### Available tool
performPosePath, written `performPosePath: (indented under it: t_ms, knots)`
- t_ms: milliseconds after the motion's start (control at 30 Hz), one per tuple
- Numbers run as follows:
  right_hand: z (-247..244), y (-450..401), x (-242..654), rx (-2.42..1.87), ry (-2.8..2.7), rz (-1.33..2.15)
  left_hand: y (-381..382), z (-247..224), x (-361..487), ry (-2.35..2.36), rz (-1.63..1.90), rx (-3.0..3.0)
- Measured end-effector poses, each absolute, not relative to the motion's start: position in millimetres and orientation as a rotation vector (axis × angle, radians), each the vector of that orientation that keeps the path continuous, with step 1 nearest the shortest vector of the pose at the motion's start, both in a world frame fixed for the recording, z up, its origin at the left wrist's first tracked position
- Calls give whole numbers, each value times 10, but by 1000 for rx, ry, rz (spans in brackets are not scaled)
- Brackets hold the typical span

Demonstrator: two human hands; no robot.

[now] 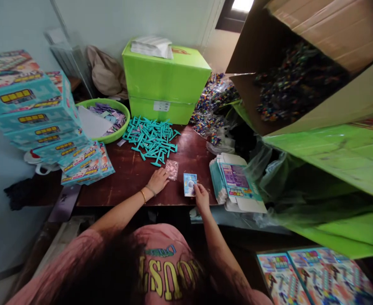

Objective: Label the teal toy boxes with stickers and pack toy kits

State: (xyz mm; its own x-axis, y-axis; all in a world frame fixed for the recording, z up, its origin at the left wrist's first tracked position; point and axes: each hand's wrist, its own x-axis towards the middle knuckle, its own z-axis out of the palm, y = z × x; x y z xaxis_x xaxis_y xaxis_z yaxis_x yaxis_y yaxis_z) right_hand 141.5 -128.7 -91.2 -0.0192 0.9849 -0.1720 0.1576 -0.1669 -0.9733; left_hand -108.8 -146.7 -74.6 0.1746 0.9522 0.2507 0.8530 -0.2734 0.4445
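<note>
A small blue printed card (189, 183) is pinched at its right edge by my right hand (202, 197), just above the table's front part. Resting on the table, my left hand (158, 181) has its fingers stretched out, with the fingertips at the left edge of a small clear packet with pinkish contents (172, 169). Beyond that hand lies a loose heap of teal T-shaped plastic pieces (153, 137). Right of the card stands a stack of flattened teal and purple cartons (237, 180).
Teal printed boxes (43, 116) are piled at the left, beside a green basket (126, 123) of small packets. Behind stands a bright green box (164, 80). Bags of coloured beads (210, 110) and a large open cardboard box (348, 99) are on the right. A phone (64, 203) lies front left.
</note>
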Motion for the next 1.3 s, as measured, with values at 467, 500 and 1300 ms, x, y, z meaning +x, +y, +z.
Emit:
performPosePath:
  t_ms: [467, 500, 1300]
  knots:
    - [-882, -1390, 1249, -1221, -1404, 1611, -1336, -769, -1133, 1782, 708, 2117]
    - [-869, -1406, 1236, -1205, -1415, 1631, -1344, -777, -1131, 1802, 724, 2078]
    - [-810, -1444, 1218, -1501, -1596, 1357, -1719, -797, -853, 1719, 628, 2186]
